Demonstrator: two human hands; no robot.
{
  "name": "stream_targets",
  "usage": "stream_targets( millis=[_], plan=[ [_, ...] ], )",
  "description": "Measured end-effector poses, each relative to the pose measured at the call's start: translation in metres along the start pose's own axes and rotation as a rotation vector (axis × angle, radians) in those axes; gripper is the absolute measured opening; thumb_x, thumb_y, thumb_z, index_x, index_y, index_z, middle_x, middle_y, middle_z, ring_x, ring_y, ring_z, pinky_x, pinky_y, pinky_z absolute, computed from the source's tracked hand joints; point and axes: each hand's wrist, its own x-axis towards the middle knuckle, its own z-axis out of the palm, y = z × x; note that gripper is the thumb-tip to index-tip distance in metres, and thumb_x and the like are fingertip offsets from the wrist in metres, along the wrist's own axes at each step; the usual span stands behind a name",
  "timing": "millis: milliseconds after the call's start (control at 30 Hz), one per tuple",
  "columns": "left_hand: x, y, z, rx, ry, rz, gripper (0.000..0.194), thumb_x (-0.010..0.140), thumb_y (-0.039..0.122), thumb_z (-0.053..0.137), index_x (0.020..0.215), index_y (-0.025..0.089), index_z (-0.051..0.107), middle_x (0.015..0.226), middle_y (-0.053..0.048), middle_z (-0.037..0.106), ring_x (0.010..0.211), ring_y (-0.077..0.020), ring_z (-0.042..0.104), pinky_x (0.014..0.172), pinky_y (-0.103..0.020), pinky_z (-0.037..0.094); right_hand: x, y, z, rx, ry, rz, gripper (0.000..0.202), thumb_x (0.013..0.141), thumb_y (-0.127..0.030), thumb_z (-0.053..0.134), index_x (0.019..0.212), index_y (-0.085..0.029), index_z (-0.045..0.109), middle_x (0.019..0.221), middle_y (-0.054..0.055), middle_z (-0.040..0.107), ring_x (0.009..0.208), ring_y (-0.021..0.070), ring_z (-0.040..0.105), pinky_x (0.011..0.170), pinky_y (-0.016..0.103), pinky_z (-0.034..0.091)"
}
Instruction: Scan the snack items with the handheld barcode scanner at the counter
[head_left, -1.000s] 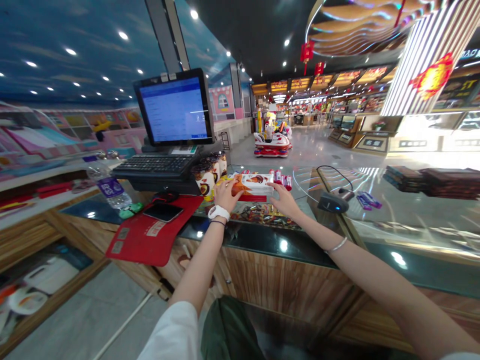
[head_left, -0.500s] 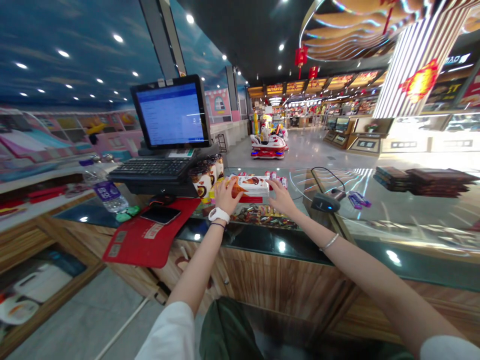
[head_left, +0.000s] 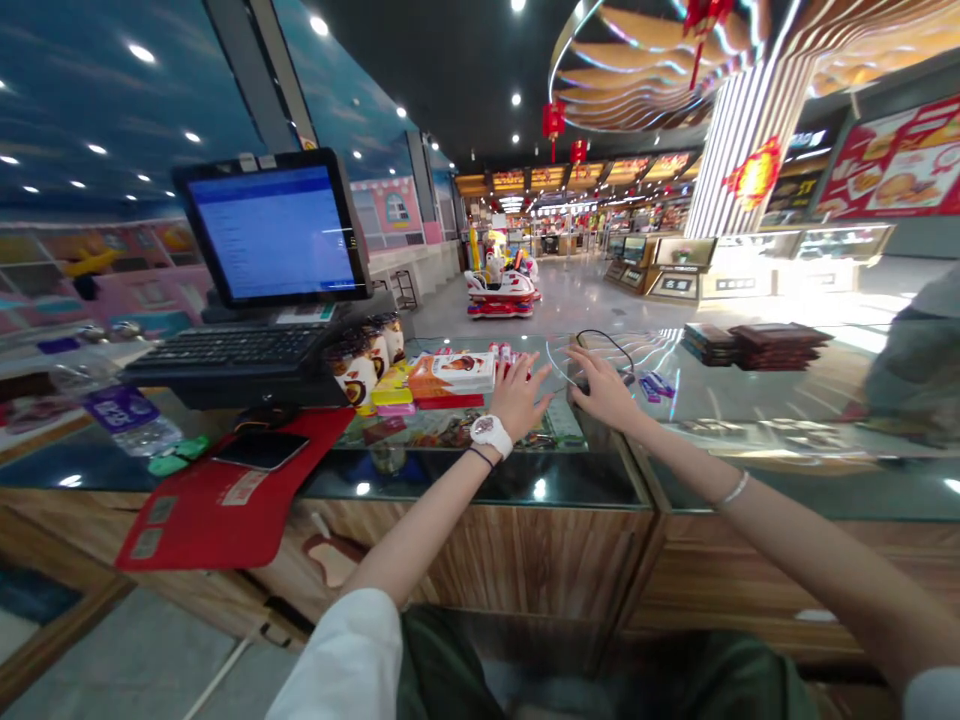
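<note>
My left hand [head_left: 519, 400], with a white watch on its wrist, hovers with spread fingers over the glass counter. It holds nothing. Just left of it lies an orange and white box [head_left: 454, 376] with a food picture. Small red and white wrapped packs [head_left: 504, 354] sit behind the fingers. My right hand [head_left: 606, 390] is apart from the left, fingers stretched out, by a black corded scanner that it mostly hides; whether it touches the scanner I cannot tell. Yellow packs [head_left: 392, 384] and several brown and white cups [head_left: 355, 373] stand left of the box.
A monitor [head_left: 274, 230] and keyboard [head_left: 225, 346] take up the left. In front lie a red mat [head_left: 225, 510], a phone [head_left: 262, 450] and a water bottle [head_left: 129, 415]. Purple packs [head_left: 656, 386] and stacked dark packages [head_left: 776, 345] are on the right-hand counter. A person [head_left: 915, 350] stands at far right.
Both hands have come off the orange and white box, which stays on the counter. They have moved right, my right hand reaching the scanner. The view has turned right.
</note>
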Motion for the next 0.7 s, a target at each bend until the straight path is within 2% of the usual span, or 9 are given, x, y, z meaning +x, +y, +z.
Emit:
stream_targets(
  millis=[167,333,533,600,700],
  plan=[
    [0.017,0.046,0.019,-0.046,-0.089,0.133,0.044,0.094,0.033,0.058,0.136,0.021,0.055,0.149,-0.012,0.051,0.144,-0.0272,0.04,0.123,-0.056,0.023,-0.035,0.034,-0.032,-0.149,0.053,0.031,0.053,0.083,-0.02,0.051,0.135,-0.016,0.051,0.141,0.016,0.055,0.129,0.0315,0.052,0.109,0.051,0.042],
    [0.026,0.079,0.036,-0.069,-0.157,0.261,0.043,0.096,0.035,0.055,0.136,0.02,0.056,0.15,-0.011,0.051,0.145,-0.0256,0.038,0.124,-0.054,0.022,-0.067,0.069,-0.055,-0.318,0.034,0.076,0.046,0.086,-0.024,0.051,0.131,-0.016,0.054,0.135,0.016,0.06,0.122,0.0317,0.056,0.107,0.049,0.042],
    [0.05,0.108,0.068,0.021,-0.215,0.398,0.045,0.097,0.032,0.05,0.137,0.013,0.057,0.152,-0.013,0.048,0.148,-0.0287,0.034,0.125,-0.055,0.018,-0.08,0.11,-0.062,-0.409,-0.029,0.242,0.049,0.087,-0.031,0.053,0.132,-0.013,0.054,0.137,0.019,0.059,0.126,0.0331,0.055,0.107,0.048,0.041],
    [0.06,0.115,0.083,0.044,-0.223,0.386,0.048,0.097,0.032,0.048,0.139,0.01,0.055,0.153,-0.016,0.046,0.148,-0.0313,0.033,0.124,-0.057,0.019,-0.079,0.119,-0.062,-0.424,-0.05,0.312,0.051,0.088,-0.032,0.053,0.134,-0.012,0.053,0.141,0.02,0.056,0.13,0.0333,0.052,0.11,0.049,0.038],
    [0.072,0.122,0.106,0.049,-0.257,0.334,0.049,0.096,0.034,0.048,0.139,0.011,0.056,0.15,-0.016,0.051,0.147,-0.0334,0.035,0.123,-0.06,0.018,-0.076,0.126,-0.06,-0.438,-0.103,0.433,0.056,0.089,-0.034,0.054,0.14,-0.012,0.049,0.147,0.02,0.051,0.136,0.0334,0.047,0.113,0.052,0.035]
  ],
)
